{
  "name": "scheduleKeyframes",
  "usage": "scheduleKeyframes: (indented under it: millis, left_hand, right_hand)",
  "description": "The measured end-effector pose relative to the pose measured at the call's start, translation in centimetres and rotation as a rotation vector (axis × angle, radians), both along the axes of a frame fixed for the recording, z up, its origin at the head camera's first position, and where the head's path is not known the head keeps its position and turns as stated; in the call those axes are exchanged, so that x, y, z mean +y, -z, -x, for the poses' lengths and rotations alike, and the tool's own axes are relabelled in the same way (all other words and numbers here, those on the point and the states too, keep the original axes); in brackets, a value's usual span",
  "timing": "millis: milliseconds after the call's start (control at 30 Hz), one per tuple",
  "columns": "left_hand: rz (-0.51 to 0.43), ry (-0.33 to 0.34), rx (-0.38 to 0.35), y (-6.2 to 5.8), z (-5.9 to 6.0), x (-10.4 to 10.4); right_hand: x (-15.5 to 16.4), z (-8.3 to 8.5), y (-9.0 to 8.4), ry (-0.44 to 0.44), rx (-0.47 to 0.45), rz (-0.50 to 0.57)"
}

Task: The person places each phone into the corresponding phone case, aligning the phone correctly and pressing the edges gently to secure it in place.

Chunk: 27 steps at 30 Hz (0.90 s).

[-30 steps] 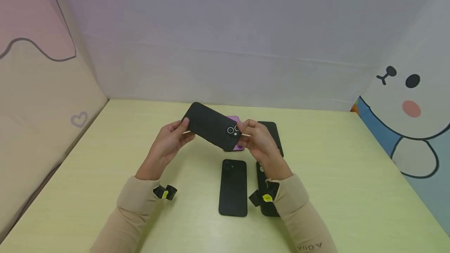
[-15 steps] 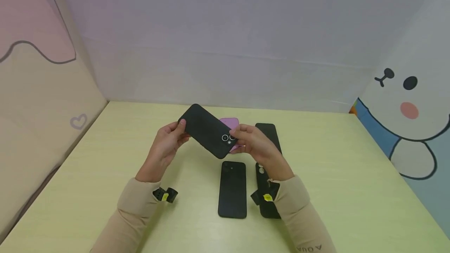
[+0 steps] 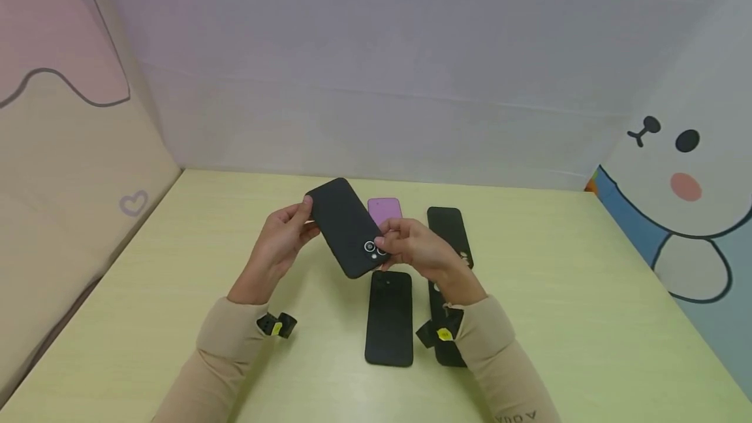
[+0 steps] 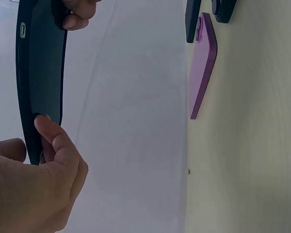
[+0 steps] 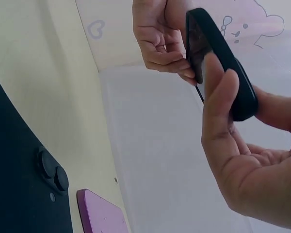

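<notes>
Held phone: a black phone (image 3: 346,227) is lifted above the table between both hands, back side up, tilted with its camera end lower and toward the right hand. In the left wrist view it shows edge-on (image 4: 39,82), and in the right wrist view its dark edge (image 5: 218,63) runs between the two hands.
Left hand: the left hand (image 3: 281,243) pinches the phone's upper end, thumb on one face and fingers curled behind. In the left wrist view the thumb (image 4: 56,141) presses on the phone's edge.
Right hand: the right hand (image 3: 414,250) grips the camera end, fingers curled round it, thumb close to the lenses. The right wrist view shows the thumb (image 5: 218,102) laid over the phone's edge.
Below the hands: a second black phone (image 3: 389,318) lies flat on the table, back up, just under the right hand.
Under the right wrist: a third black phone (image 3: 446,351), mostly hidden by the forearm.
Beyond the hands: a purple phone (image 3: 384,209) lies flat just past the held phone; a black case (image 3: 449,230) lies beside it, past the right hand.
Wrists: each beige sleeve (image 3: 226,344) carries a small black strap with a yellow mark (image 3: 276,325).
Table: a pale yellow-green top (image 3: 176,266), closed in by white and cartoon-printed panels (image 3: 675,168).
</notes>
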<state>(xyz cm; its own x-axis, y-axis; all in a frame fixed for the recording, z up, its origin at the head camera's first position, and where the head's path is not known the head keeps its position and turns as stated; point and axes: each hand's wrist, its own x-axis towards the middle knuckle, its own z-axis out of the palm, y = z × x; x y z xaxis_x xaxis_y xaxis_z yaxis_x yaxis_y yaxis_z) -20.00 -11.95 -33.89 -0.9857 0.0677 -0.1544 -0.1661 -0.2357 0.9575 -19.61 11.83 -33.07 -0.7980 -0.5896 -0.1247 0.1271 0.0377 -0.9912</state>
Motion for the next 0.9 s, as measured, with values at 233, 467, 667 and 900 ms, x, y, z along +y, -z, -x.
scheduleKeyframes:
  millis: [233,467,667,900]
  left_hand:
    - [0.131,0.097,0.044,0.2,-0.2,0.6]
    - [0.309,0.223,0.111,0.5,-0.6,1.5]
    - [0.345,0.199,0.109,0.3,-1.0,2.1]
    - [0.355,0.179,0.106,0.1,-1.2,2.2]
  right_hand:
    - [-0.5,-0.2,-0.1,0.105,-0.013,0.027]
    - [-0.7,-0.1,-0.1,0.220,-0.020,0.048]
    - [-0.8,0.0,-0.1,0.226,-0.021,0.057]
    - [-0.6,0.1,-0.2,0.165,-0.031,0.003]
